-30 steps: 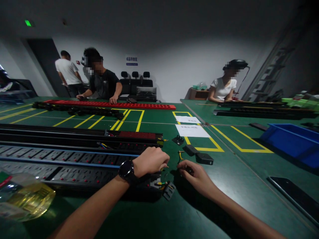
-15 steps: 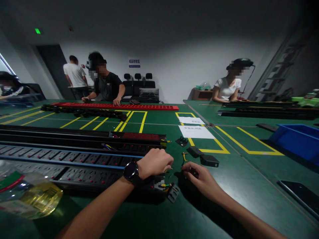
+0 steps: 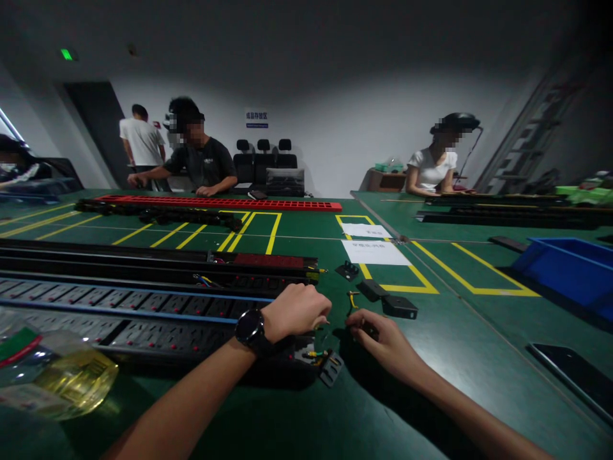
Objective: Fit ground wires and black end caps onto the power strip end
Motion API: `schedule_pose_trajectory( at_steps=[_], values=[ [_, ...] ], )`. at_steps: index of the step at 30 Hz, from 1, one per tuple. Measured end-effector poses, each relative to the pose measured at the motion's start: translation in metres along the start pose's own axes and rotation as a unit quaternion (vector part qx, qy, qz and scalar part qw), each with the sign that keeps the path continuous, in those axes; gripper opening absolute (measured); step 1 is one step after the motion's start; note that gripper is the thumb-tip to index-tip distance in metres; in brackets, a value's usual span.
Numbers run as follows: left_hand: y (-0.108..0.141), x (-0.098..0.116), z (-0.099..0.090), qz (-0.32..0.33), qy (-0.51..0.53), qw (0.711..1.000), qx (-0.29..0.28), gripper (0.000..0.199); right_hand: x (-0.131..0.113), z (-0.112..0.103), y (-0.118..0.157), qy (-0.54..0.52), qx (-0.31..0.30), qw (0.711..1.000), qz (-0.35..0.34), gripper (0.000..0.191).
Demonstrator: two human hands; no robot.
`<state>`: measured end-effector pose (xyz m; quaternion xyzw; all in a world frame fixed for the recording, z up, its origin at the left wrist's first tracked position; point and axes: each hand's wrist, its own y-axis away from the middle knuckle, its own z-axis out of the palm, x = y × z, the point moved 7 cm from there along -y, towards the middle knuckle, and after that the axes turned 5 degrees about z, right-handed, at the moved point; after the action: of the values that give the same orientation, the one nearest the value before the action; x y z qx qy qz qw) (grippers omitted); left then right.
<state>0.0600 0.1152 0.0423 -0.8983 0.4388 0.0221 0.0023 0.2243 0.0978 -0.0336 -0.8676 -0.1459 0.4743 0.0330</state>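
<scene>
My left hand (image 3: 297, 311), with a watch on its wrist, is curled closed over the right end of a black power strip (image 3: 163, 337) with rows of sockets. Its fingertips point down and what they hold, if anything, is hidden. Just to the right, my right hand (image 3: 376, 332) is pinched closed above the green table. A short yellow-green wire (image 3: 353, 300) sticks up at its fingertips. Below the left hand, coloured wires (image 3: 316, 354) come out of the strip's end beside a dark end plate (image 3: 331, 369) with slots.
Black end caps (image 3: 400, 306) and a small bracket (image 3: 347, 270) lie beyond my right hand. A bottle of yellow liquid (image 3: 71, 377) stands at left, a phone (image 3: 572, 370) and blue bin (image 3: 569, 275) at right. Co-workers are across the table (image 3: 460, 358), near a red rail (image 3: 220, 203).
My hands keep nearly the same pose and place. Across the table, the co-worker in black has stretched an arm out to the left. The whole view has shifted slightly.
</scene>
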Motion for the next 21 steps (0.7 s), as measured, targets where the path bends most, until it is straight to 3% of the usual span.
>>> schedule_pose_trajectory(
  at_steps=[21],
  values=[
    [-0.0004,-0.0016,0.0024,0.000,0.014,1.000,-0.004,0.012,0.0022,0.0006,-0.0004,-0.001,-0.006,1.000,0.006,0.024]
  ],
)
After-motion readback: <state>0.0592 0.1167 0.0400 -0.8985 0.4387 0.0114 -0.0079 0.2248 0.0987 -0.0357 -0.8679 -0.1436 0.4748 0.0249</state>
